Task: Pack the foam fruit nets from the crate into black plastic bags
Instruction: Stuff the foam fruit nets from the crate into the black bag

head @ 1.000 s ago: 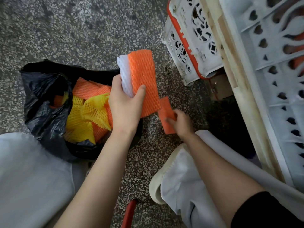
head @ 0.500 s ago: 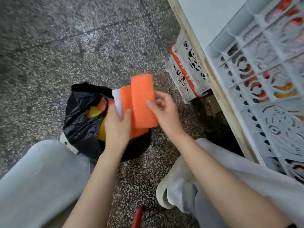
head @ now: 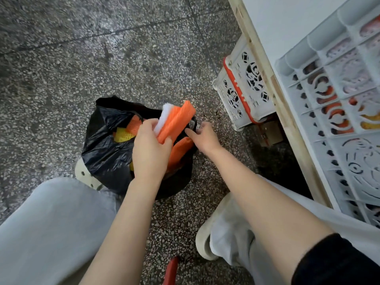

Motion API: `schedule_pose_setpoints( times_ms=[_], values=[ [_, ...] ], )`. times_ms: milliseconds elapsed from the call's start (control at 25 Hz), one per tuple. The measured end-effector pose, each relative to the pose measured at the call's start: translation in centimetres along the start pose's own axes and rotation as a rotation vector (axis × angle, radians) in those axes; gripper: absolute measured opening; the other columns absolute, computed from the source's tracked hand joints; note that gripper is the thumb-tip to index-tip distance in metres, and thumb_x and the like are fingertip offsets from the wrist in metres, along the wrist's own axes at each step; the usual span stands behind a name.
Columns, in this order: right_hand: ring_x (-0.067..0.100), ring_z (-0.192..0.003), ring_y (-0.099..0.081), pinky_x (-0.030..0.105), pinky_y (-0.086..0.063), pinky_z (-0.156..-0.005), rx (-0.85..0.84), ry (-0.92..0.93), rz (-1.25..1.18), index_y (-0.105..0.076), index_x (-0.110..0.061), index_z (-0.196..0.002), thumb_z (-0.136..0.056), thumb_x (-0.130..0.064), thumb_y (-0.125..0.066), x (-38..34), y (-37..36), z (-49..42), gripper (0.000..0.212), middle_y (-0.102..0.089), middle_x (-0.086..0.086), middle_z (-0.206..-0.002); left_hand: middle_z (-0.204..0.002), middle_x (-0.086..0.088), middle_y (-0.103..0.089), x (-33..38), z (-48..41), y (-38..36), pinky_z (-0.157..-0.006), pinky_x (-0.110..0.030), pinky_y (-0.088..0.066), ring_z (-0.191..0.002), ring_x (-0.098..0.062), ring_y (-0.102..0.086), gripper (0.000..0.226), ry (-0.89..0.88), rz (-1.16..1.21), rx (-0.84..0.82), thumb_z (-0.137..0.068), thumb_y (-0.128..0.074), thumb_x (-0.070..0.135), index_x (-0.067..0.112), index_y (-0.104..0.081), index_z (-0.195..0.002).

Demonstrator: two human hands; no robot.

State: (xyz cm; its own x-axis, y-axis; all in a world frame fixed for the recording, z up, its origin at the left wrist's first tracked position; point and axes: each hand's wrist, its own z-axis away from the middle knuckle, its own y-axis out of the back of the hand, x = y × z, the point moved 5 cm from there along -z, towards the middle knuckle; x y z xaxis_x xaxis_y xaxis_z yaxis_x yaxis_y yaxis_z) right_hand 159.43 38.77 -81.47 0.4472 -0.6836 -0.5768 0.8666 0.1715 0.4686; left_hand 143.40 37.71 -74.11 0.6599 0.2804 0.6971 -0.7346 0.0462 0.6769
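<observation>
My left hand grips a stack of orange and white foam nets and holds it tilted over the mouth of the black plastic bag on the floor. Yellow nets and more orange ones lie inside the bag. At the bag's right rim, my right hand pinches the handle loop. The white crate stands on the wooden-edged table at the right. Orange and yellow nets show through its holes.
A smaller white crate with an orange rim and a brown box sit on the floor under the table. My knees and light shoes flank the bag. A red object pokes in at the bottom edge. Speckled floor stretches to the left.
My right hand added an orange net to the stack, let go and moved down to the bag's rim. My left hand lowered the stack toward the bag's mouth.
</observation>
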Motion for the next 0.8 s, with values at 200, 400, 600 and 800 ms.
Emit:
schedule_pose_setpoints(
  times_ms=[200,400,600,800],
  values=[
    [0.020,-0.096,-0.060,0.031,-0.044,-0.086,0.066,0.126,0.068,-0.057,-0.006,-0.112,-0.095,-0.015,-0.051,0.4,0.8,-0.3,0.020,-0.059,0.014,-0.120,-0.098,-0.001,-0.058,-0.5,1.1,-1.9,-0.068,-0.030,-0.035,-0.091,-0.024,-0.057,0.024,0.027,-0.056,-0.061,-0.084,-0.061,0.019,0.016,-0.046,-0.102],
    [0.024,-0.121,-0.050,0.031,-0.038,-0.103,-0.096,-0.026,-0.089,-0.040,-0.004,-0.134,-0.088,-0.015,-0.064,1.4,-1.1,-0.9,0.054,-0.054,0.013,-0.129,-0.102,-0.001,-0.055,-1.0,1.3,0.5,-0.071,-0.030,-0.038,-0.089,-0.017,-0.053,0.026,0.063,0.035,0.090,-0.085,-0.061,0.021,0.014,-0.046,-0.106],
    [0.008,-0.066,-0.050,0.025,-0.037,-0.062,-0.016,0.208,-0.054,-0.052,-0.018,-0.071,-0.093,-0.021,-0.056,-0.1,-0.6,-0.3,0.022,-0.053,-0.005,-0.069,-0.108,-0.005,-0.048,-0.4,0.5,0.9,-0.071,-0.016,-0.029,-0.087,-0.011,-0.042,0.028,-0.005,0.012,0.147,-0.081,-0.062,0.014,0.010,-0.050,-0.106],
    [0.007,-0.070,-0.052,0.025,-0.039,-0.064,0.059,0.348,-0.175,-0.054,-0.015,-0.084,-0.096,-0.023,-0.050,-0.9,3.0,3.1,0.015,-0.056,-0.004,-0.076,-0.099,-0.007,-0.046,-1.2,3.0,-2.2,-0.077,-0.037,-0.041,-0.095,-0.031,-0.049,0.028,-0.079,-0.090,0.034,-0.072,-0.063,0.004,0.007,-0.053,-0.098]
  ],
)
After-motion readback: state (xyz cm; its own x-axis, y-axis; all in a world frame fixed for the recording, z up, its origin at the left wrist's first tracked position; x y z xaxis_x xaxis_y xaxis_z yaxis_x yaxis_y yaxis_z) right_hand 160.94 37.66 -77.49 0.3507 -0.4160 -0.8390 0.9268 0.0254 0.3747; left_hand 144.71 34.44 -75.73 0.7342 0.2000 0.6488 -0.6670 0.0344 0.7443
